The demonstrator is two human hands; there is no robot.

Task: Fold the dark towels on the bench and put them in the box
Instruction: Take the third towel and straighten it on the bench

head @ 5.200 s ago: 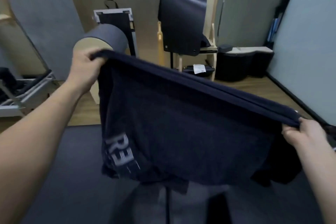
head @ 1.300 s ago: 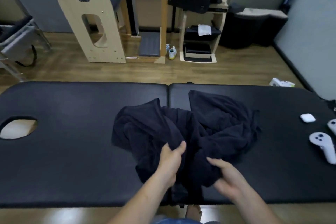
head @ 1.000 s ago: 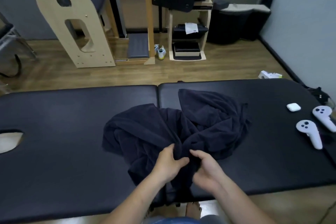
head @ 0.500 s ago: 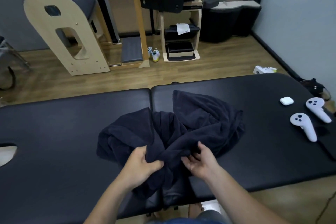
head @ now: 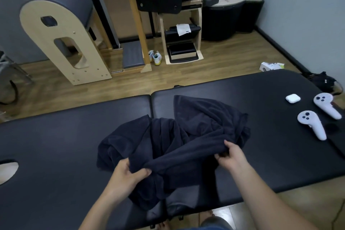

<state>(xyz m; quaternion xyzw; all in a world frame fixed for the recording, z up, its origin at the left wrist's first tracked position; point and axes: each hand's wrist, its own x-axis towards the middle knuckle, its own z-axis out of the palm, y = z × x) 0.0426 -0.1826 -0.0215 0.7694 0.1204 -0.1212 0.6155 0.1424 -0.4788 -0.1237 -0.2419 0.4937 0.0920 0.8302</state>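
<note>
My left grip (head: 128,175) and right grip (head: 230,155) each pinch an edge of the soft, limp dark towel (head: 196,128) heaped on the table (head: 56,145) just beyond them; I judge its corners the better hold.

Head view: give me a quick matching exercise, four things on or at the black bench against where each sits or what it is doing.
Things
1. crumpled dark navy towel
2. small white rounded case
3. left hand
4. oval hole in the black padded bench

Places or states
A. far right of the bench, beside two white handheld controllers
B. grips a bunched fold of towel on the near side
C. heaped over the bench's centre seam
D. at the picture's left edge

Pairs: 1-C, 2-A, 3-B, 4-D
</note>
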